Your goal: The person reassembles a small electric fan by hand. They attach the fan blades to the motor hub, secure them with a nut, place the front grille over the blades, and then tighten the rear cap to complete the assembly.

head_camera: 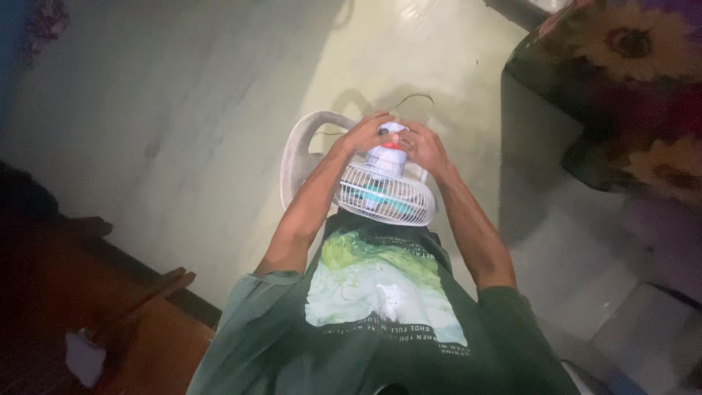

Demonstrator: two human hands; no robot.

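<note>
A small white electric fan (385, 194) with a wire grille and teal blades rests against my lap, its motor housing turned away from me. My left hand (363, 134) grips the left side of the white motor housing (387, 155). My right hand (420, 145) holds its right side. Both hands meet at the top of the housing, beside a red band on it. A thin dark cord (409, 99) loops out past my fingers.
A pale plastic chair (301, 150) stands under the fan on a light floor. A sunflower-patterned cloth (629, 80) covers furniture at the right. Dark wooden furniture (110, 322) lies at the lower left. I wear a green printed shirt (380, 292).
</note>
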